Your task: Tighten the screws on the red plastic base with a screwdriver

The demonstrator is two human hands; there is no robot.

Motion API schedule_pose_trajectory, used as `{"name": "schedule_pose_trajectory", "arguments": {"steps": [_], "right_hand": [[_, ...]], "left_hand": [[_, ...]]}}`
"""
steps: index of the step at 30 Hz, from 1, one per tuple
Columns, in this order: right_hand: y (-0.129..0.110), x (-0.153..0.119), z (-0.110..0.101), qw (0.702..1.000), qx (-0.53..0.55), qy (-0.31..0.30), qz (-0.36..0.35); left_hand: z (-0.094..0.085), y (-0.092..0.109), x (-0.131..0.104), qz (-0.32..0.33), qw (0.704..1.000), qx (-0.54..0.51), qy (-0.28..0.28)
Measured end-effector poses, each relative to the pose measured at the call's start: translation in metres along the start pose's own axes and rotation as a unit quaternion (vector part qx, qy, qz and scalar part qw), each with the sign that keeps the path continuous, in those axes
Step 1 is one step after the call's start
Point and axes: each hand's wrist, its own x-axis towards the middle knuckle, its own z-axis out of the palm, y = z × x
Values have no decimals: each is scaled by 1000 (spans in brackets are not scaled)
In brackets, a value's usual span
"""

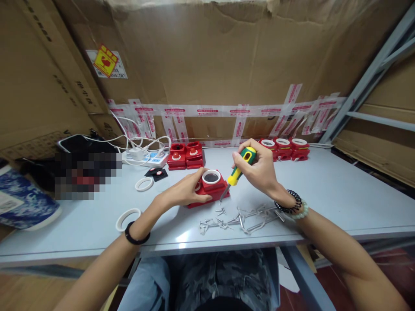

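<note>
The left hand (pixel 186 190) lay flat against the near-left side of the red housing (pixel 210 190), fingers (pixel 197 175) curled loosely over its top edge and pinning it to the tabletop (pixel 340 194). That red housing sat at the middle of the tabletop, its white-rimmed round opening facing up. Over on the housing's right, the right hand (pixel 261 170) was wrapped tight around the green-and-yellow screwdriver (pixel 240 168), fingers closed fully on the handle, the shaft slanting down and left so the tip met the housing's near-right corner. Just in front of the housing, a scatter of loose screws (pixel 220 212) and metal brackets (pixel 256 218) lay on the tabletop. Behind the housing and a little left stood a pair of red units (pixel 186 156) with buttons showing on top; behind it and to the right, a row of three more red housings (pixel 285 147) with white rings. Left of the housing, one white ring (pixel 144 184) lay flat, and another white ring (pixel 128 218) lay nearer the tabletop's front edge. A white power strip (pixel 144 159) with trailing cables sat behind and left of the housing, beside the red pair.
</note>
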Motion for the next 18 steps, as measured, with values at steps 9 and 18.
{"name": "schedule_pose_trajectory", "arguments": {"steps": [9,18], "right_hand": [[-3,16,-17,996,2,84,-32],[14,24,-20,993,-30,107,-30]], "left_hand": [[-1,-2,0,-3,1000,20,-10],[-1,-3,1,-7,1000,18,-14]]}}
